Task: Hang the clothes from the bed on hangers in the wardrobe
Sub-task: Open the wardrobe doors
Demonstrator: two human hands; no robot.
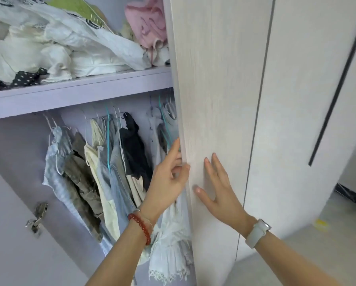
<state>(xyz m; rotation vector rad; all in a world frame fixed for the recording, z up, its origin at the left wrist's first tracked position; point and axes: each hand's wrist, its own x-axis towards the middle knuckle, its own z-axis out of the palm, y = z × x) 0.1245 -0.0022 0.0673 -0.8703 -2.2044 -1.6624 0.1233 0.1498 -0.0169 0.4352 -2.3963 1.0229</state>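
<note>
Two hands meet on the pale wood-grain wardrobe door (218, 100), a tall panel that fills the centre of the frame, its long axis running top to bottom and its free edge turned toward the open lilac interior on the left. Right of it stands a second pale door (297, 120) with a dark vertical handle strip (336, 83); pale floor shows at the lower right. A lilac shelf (73, 93) crosses the upper left, piled with crumpled white bedding (59, 48) and a pink cloth (148, 23) against the door edge; dark marks on one white piece are too blurred to read.

Under the shelf, hanging clothes (102, 172) fill the left centre on wire and teal hangers (108, 137), each garment dangling lengthwise downward: pale blue, olive, cream, grey, black, and white fringed pieces lower down by the door. A metal hinge (37, 217) sits on the lilac panel at lower left.

Left hand (169, 178), with a red bead bracelet (141, 228) at the wrist, curls lightly round the door's edge, thumb in front. Right hand (216, 188), a white watch (257, 232) at its wrist, lies flat on the door face, fingers straight and spread.
</note>
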